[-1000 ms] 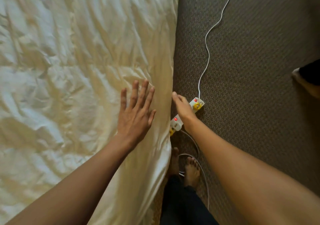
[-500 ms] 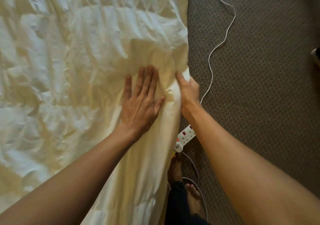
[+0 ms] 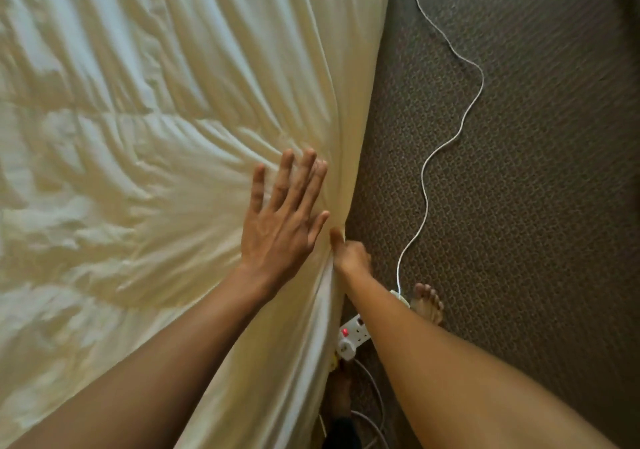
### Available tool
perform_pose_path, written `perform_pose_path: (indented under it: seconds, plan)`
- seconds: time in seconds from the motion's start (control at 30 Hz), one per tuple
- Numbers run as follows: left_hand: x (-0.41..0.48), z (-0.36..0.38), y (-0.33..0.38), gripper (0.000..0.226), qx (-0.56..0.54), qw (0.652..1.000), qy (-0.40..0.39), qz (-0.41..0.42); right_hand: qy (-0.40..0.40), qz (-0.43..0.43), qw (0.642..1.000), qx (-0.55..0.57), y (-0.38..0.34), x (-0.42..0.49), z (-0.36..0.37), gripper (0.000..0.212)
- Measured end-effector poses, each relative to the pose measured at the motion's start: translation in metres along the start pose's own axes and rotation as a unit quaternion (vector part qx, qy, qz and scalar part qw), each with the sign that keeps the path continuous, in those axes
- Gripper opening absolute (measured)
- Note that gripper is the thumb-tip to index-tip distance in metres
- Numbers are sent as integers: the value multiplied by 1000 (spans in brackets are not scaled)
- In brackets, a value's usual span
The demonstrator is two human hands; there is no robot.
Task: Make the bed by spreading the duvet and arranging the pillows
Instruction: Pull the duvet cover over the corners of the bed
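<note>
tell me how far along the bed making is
Done: the duvet lies spread, reaching the side edge. In hand: the left hand lies flat on it near that edge while the right hand grips the edge, fabric drawn into folds toward it. Left: creases show across the duvet, and no pillows are in view, so arranging them cannot be judged.

— What's the floor like?
— Brown patterned carpet (image 3: 536,206), darker toward the far right.
— Anything lying on it?
— A thin white cable (image 3: 424,185) snakes across it, and a white extension socket (image 3: 353,336) shows a red light.
</note>
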State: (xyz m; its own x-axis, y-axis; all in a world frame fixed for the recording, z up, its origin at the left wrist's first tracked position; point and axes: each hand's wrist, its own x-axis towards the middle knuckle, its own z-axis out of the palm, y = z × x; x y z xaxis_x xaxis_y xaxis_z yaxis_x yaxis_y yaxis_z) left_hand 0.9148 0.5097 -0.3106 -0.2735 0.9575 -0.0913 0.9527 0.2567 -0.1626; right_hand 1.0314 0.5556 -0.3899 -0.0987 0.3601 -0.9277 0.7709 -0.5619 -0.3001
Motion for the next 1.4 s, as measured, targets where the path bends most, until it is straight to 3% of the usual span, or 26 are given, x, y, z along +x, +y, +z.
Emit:
perform_pose_path:
  seconds: [0.1,0.17,0.23,0.3,0.37,0.43,0.53,0.73,0.83,0.97,1.07,1.13,1.2,1.27,1.33,1.4]
  plan:
    - [29,-5,-2,69,-4,1000,-4,-27,-56,-42,998,9,-20,7,-27,33]
    - [44,-8,-4,69,-9,999,-6,-34,-62,-83,982,157,-45,9,-47,33]
    - [56,-11,-4,69,-11,999,-6,-38,-121,-101,932,326,-84,7,-68,30]
    - [70,-13,-3,69,-16,999,-8,-45,-156,-111,901,390,-132,6,-89,44]
    - [84,-16,-4,69,-23,998,-10,-57,-123,-125,911,374,-169,6,-102,52]
    - [101,-19,-7,69,-35,997,-8,-70,-32,-157,930,332,-190,12,-110,47]
    - [129,-21,-8,70,-42,996,0,-75,107,-232,915,311,-197,19,-127,37]
    - [189,-20,-10,71,-41,998,8,-37,197,-231,928,218,-172,41,-139,53]
    - [219,-15,-18,71,-33,999,-2,-13,181,-189,955,136,-167,57,-139,59]
    - [237,-9,-24,72,-21,999,-12,26,36,-85,992,82,-188,93,-121,61]
    - [250,-12,-28,72,-27,999,-16,32,-27,-36,997,67,-213,109,-102,46]
    - [259,-13,-32,71,-36,999,-10,34,-4,-69,983,167,-239,111,-112,26]
    - [271,-17,-36,69,-51,998,2,30,54,-117,957,259,-275,114,-138,26]
    - [292,-20,-43,68,-61,998,13,26,38,-156,928,337,-320,112,-165,44]
    - [312,-22,-47,69,-65,998,13,13,23,-191,923,335,-358,109,-183,74]
    - [332,-22,-52,70,-77,997,11,-10,68,-221,931,281,-391,108,-196,75]
